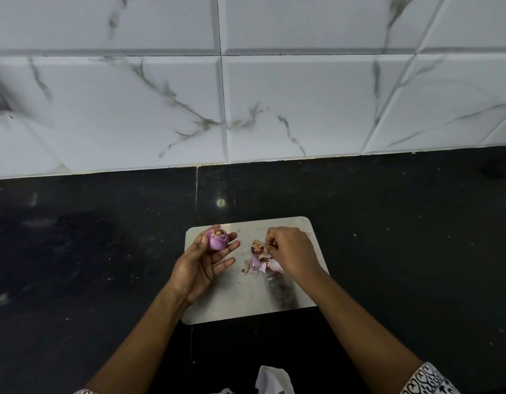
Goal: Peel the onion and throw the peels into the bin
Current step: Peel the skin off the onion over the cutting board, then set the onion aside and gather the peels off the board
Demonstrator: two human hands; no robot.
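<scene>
A small purple onion, its brown root end up, sits in my left hand, gripped between thumb and fingertips above the left edge of a steel cutting board. A heap of purple and papery onion peels lies on the middle of the board. My right hand is over that heap, its fingertips pinching a dry piece at the top of it. No bin is in view.
The board lies on a black stone counter that runs back to a white marble-patterned tiled wall. A dark smudge marks the board near my right wrist. White cloth shows at the bottom edge.
</scene>
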